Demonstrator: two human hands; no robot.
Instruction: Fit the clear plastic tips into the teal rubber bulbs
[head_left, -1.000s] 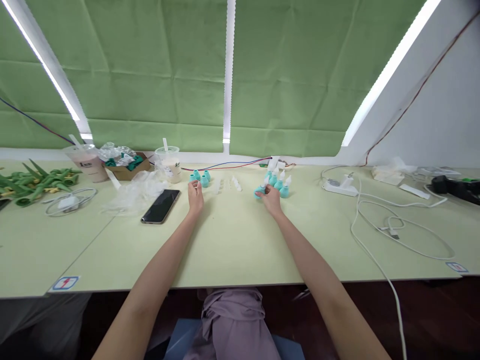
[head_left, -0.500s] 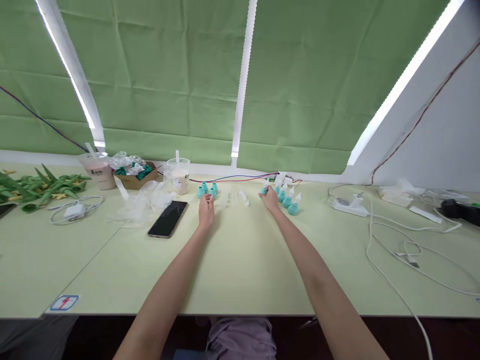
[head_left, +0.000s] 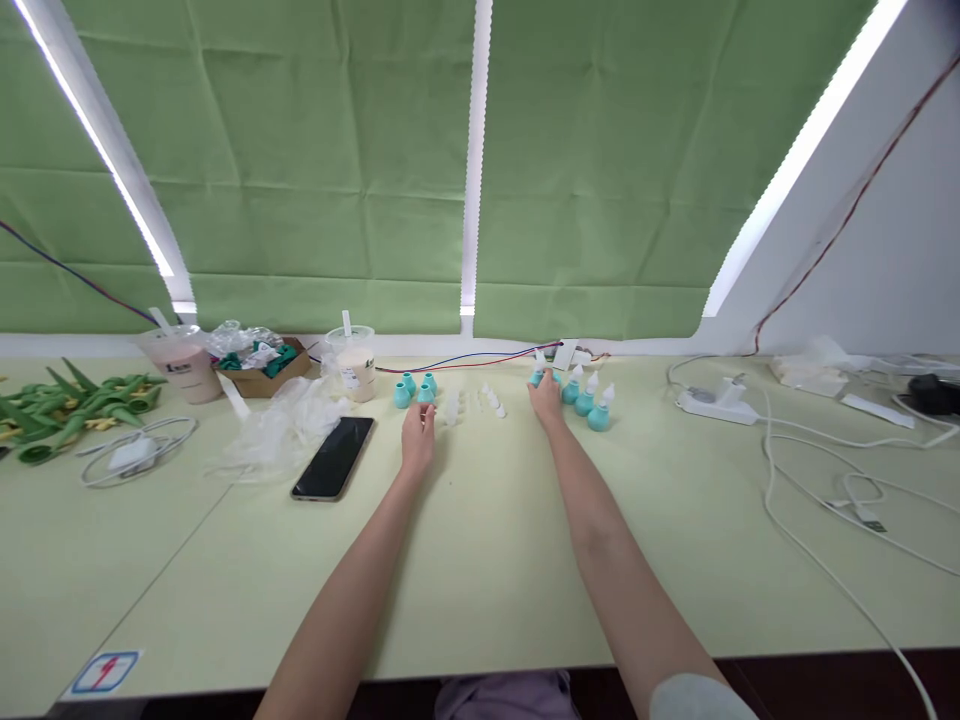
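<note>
My left hand (head_left: 418,440) is closed at the left group of small teal bulb-shaped pieces (head_left: 402,394). Its fingertips pinch the nearest teal bulb-shaped piece (head_left: 426,391), partly covering its lower side. My right hand (head_left: 546,400) closes around a teal bulb-shaped piece with a white pointed tip (head_left: 536,377) at the far end of the right row; the fingers hide part of it. Several similar white-tipped teal pieces (head_left: 598,416) stand upright beside that hand. Between my hands lie small clear parts (head_left: 452,407) and a line of small white parts (head_left: 494,402).
Left of my hands are a black phone (head_left: 334,459), crumpled plastic bags (head_left: 289,425), a drink cup (head_left: 360,375), another cup (head_left: 187,365), a small box (head_left: 266,380) and green artificial plants (head_left: 71,405). At right lie a power strip (head_left: 718,404) and white cables (head_left: 772,480).
My right hand has set its white-tipped teal piece farther back, closer to the far end of the row. My left hand stays at the left teal group. The camera view has shifted slightly.
</note>
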